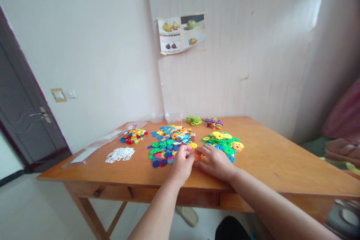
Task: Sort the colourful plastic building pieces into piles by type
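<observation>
My left hand (182,164) is closed in a pinch at the front of a mixed pile of coloured plastic discs (161,145). What its fingertips hold, if anything, is too small to make out. Close beside it, my right hand (215,160) has its thumb and fingers around an orange snowflake disc (198,156), low over the table. A second heap of notched discs (222,139), mostly green with yellow, orange and blue, lies just behind the right hand and is partly hidden by it. A yellow disc (192,145) shows beyond my left fingertips.
On the wooden table (270,165) lie white lattice pieces (120,154), red and yellow blocks (134,136), a light-green pile (194,120) and a purple pile (214,123). Clear plastic containers (174,118) stand by the wall. A clear lid (90,152) lies along the left edge.
</observation>
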The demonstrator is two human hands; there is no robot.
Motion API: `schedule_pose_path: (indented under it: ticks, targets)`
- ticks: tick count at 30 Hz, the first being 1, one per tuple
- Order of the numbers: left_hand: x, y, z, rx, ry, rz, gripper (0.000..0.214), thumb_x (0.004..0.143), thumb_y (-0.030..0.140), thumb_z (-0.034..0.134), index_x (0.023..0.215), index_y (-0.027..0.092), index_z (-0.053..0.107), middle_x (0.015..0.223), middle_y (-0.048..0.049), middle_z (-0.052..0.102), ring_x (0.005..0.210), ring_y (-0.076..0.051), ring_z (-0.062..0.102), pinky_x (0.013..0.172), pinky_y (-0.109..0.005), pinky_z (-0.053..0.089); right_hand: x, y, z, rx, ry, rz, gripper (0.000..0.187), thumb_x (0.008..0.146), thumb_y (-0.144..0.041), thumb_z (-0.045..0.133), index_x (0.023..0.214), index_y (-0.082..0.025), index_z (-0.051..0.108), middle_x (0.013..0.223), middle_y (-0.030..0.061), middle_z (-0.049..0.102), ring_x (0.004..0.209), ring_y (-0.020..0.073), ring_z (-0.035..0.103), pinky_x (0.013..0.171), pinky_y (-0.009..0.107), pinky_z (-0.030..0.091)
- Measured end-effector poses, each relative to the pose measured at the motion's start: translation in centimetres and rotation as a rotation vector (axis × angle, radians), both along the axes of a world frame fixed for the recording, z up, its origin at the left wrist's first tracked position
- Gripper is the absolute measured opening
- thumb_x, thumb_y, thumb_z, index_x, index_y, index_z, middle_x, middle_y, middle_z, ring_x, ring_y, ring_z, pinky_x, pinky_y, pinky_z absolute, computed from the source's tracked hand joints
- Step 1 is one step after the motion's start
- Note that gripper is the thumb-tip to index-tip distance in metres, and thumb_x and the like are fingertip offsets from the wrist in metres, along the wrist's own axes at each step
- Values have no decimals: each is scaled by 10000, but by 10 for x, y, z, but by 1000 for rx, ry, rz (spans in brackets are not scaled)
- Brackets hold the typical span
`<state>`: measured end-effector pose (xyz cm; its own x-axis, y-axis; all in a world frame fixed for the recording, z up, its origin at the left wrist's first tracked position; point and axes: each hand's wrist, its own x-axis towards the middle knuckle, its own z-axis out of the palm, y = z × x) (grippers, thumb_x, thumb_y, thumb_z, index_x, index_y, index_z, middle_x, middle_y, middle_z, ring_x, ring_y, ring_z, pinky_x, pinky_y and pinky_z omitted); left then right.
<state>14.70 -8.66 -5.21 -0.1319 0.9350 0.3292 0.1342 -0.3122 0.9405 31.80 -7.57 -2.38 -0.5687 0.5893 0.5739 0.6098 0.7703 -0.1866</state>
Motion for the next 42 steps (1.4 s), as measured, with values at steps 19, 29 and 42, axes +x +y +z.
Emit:
schedule_pose_path:
  ticks: [19, 29, 42]
  targets:
    - [1, -8, 8, -22, -73, 60, 277, 832, 297, 633, 1065, 151, 597, 847, -64, 697, 835, -193, 679, 824, -335, 488, 42, 43, -6, -113, 116, -692, 348, 858, -364, 582, 1154, -201, 668, 1135, 134, 665, 1075, 309, 553, 897, 392, 413]
    - [0, -8, 9, -34, -73, 58, 271, 827, 309, 634, 1049, 157, 601, 842, -67, 707, 828, -193, 681, 800, -324, 480, 40, 40, -6, -156, 26, -701, 308, 891, -384, 535, 1114, -236, 689, 1144, 109, 668, 1072, 292, 543, 861, 368, 394]
    - [2, -11, 11, -38, -59, 61, 208, 815, 273, 628, 989, 160, 618, 827, -53, 700, 809, -177, 672, 783, -298, 473, 39, 40, -6, -154, -3, -635, 228, 909, -384, 538, 1000, -290, 726, 1033, 26, 739, 1035, 249, 565, 809, 320, 389]
